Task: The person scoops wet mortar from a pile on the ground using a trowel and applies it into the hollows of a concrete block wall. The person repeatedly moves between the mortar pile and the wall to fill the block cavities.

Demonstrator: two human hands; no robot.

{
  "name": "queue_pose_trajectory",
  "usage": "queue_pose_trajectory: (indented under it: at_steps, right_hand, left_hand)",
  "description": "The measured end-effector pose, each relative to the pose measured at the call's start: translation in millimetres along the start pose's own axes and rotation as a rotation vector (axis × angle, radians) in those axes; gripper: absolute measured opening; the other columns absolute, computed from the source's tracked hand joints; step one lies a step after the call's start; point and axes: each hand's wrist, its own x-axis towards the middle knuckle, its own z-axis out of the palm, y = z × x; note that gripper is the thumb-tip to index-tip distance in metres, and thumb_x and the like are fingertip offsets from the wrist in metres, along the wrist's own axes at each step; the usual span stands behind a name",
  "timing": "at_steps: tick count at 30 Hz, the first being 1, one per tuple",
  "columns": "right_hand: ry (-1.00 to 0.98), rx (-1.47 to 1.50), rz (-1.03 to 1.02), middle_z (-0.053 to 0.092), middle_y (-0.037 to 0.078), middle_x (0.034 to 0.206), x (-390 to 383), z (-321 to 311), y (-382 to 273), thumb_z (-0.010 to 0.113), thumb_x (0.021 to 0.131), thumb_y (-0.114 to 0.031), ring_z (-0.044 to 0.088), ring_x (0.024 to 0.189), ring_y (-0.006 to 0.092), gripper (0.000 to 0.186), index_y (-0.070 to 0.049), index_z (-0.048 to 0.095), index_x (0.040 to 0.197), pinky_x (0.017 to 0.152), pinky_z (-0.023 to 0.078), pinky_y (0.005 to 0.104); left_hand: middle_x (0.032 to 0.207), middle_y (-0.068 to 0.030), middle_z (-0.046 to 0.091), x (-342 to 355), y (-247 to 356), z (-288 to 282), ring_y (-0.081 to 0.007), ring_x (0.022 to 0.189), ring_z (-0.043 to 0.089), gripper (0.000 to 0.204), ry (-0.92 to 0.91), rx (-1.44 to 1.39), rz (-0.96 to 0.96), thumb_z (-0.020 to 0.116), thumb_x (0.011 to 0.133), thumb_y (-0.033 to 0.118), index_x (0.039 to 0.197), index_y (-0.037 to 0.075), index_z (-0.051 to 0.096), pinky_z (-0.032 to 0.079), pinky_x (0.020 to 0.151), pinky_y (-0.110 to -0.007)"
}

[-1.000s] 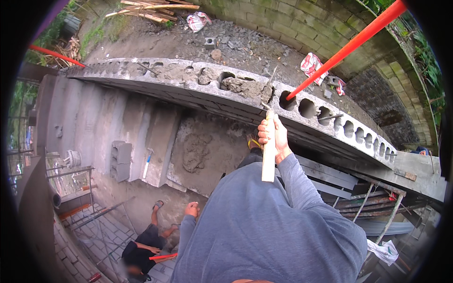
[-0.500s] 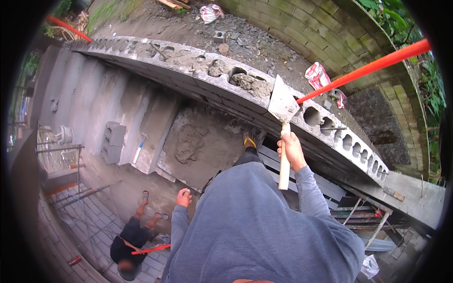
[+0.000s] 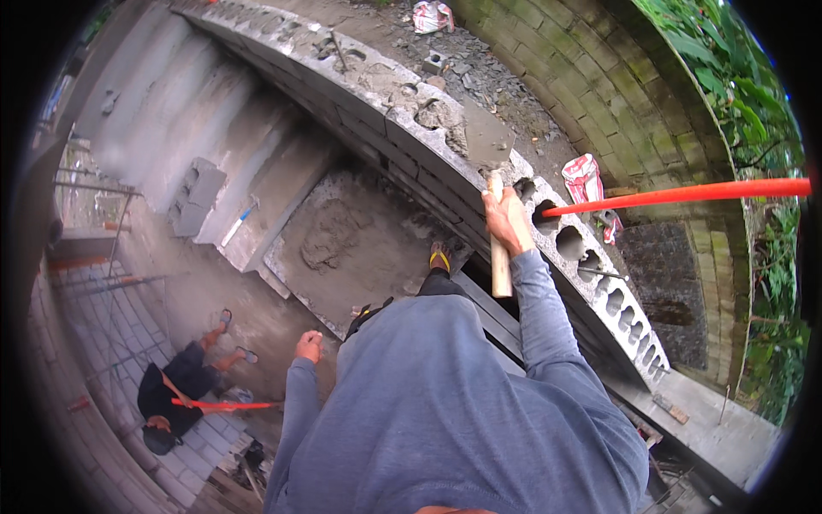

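My right hand [image 3: 511, 221] is wrapped round the pale wooden handle of a trowel [image 3: 490, 137]. The trowel's mortar-smeared blade lies at the top of a hollow concrete block wall [image 3: 402, 133], beside wet mortar [image 3: 440, 115] covering some of its cavities. Farther right along the wall, the round cavities show open. My left hand [image 3: 310, 346] hangs low beside my body, its fingers curled in with nothing visible in them. Below the wall a heap of wet mortar [image 3: 332, 240] sits on a flat board [image 3: 287, 250]; one foot in a yellow-strapped sandal [image 3: 439, 255] stands at its edge.
A long orange pole [image 3: 685, 195] slants out from the wall top on the right. Metal rods [image 3: 339, 51] stick up from the cavities. Lower left, a person [image 3: 175, 385] holds another orange pole. A grey block [image 3: 197, 195] and a blue-handled tool [image 3: 240, 224] lie left.
My right hand has moved left along the wall with the trowel, and the blade has come down against the wall top near the mortar. The view has turned, and the person below has shifted.
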Motion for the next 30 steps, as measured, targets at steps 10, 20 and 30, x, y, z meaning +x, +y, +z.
queue_pose_trajectory:
  at_steps: [10, 20, 30]
  right_hand:
    - [-0.256, 0.831, 0.417, 0.057, 0.003, 0.076, -59.7, -13.0, 13.7, 0.06, 0.103, -0.036, 0.056, 0.053, 0.014, 0.027, -0.011, 0.051, 0.109, 0.045, 0.049, 0.0314]
    - [-0.369, 0.655, -0.013, 0.055, 0.002, 0.076, -47.5, 48.1, -78.9, 0.059, 0.105, -0.034, 0.055, 0.055, 0.0119, 0.024, -0.011, 0.052, 0.108, 0.047, 0.047, 0.0278]
    - [-1.082, 0.006, 0.363, 0.061, 0.008, 0.078, 17.0, 470.7, 116.1, 0.06, 0.092, -0.015, 0.061, 0.062, 0.0189, 0.01, -0.005, 0.059, 0.094, 0.053, 0.05, 0.036]
  left_hand:
    - [0.104, -0.0089, 0.072, -29.3, -78.1, 27.8, -0.021, 0.094, 0.071, 0.033, -0.001, -0.073, -0.025, 0.071, 0.096, 0.033, 0.116, 0.007, 0.07, 0.056, 0.07, -0.036]
    - [0.107, -0.0128, 0.073, -56.3, -36.1, 51.9, -0.0249, 0.102, 0.069, 0.045, 0.129, 0.056, 0.027, 0.069, 0.097, 0.035, 0.129, 0.003, 0.065, 0.053, 0.091, -0.039]
    - [0.152, -0.0215, 0.046, 58.7, -118.4, 154.9, -0.0427, 0.141, 0.044, 0.06, -0.03, 0.216, -0.005, 0.074, 0.091, 0.036, 0.14, 0.005, 0.058, 0.037, 0.119, -0.048]
